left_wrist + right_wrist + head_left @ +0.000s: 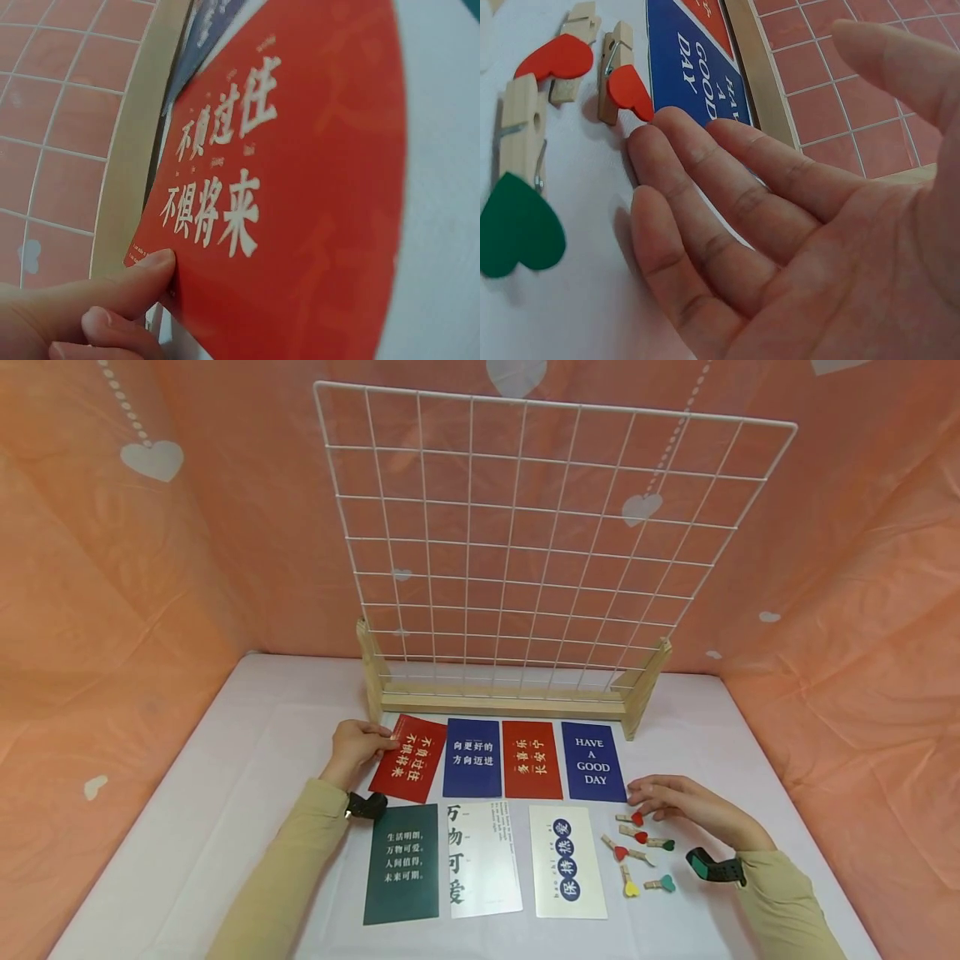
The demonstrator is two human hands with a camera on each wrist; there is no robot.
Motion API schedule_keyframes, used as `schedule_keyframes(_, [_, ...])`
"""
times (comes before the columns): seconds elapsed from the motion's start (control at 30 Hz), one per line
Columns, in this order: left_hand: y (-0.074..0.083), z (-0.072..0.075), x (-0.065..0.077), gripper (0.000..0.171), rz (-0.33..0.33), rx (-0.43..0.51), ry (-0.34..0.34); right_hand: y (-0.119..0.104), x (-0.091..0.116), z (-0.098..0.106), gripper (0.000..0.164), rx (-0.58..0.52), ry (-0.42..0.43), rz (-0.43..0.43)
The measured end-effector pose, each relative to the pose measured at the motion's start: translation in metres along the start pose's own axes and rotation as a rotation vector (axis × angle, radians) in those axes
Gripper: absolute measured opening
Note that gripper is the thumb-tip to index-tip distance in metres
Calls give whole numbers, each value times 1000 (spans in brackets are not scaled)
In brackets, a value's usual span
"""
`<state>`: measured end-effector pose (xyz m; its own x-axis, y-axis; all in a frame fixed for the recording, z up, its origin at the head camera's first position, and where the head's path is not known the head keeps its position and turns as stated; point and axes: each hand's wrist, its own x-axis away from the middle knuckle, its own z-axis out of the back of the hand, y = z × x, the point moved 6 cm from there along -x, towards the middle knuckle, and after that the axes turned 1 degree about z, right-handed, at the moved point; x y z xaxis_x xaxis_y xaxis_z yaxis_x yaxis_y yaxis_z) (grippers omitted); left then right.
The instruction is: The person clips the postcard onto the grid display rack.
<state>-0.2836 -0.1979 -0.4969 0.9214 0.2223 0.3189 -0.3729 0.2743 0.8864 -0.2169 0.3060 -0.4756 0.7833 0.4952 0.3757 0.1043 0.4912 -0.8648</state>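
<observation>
Red card with white characters lies turned askew at the left end of the upper row of cards. In the head view, the left hand pinches its left edge near the upper corner, so this grip is narrow. Just beside it is a blue card with two lines of characters; behind the row stands a wire grid. The right hand is near the clothespins on the desk, with its fingertips beside the "HAVE A GOOD DAY" card.

In the left wrist view, one fingertip presses on the front face of the red card, next to tiny print, and other fingers curl close to the edge.

In the right wrist view, the grip is wide: the fingers extend loosely and the thumb is well apart from them. Whether the fingertips touch the blue "HAVE A GOOD DAY" card, I cannot tell.
</observation>
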Motion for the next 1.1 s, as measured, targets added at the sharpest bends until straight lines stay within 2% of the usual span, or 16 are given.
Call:
schedule_keyframes(0.2, [0, 2, 2, 29, 11, 10, 0, 0, 0, -1, 50, -3, -7, 11])
schedule_keyframes(0.5, [11, 5, 3, 29, -121, 36, 13, 0, 0, -1, 49, -1, -15, 20])
schedule_keyframes(0.67, [10, 6, 3, 28, -94, 94, -7, 1, 0, 0, 46, -12, 0, 14])
schedule_keyframes(0.9, [9, 6, 1, 36, -73, 221, -95, 2, 0, 1, 41, 20, 16, 25])
schedule_keyframes(1.1, [6, 9, -1, 44, -41, 215, -130, 5, -3, 2, 36, 78, 34, 13])
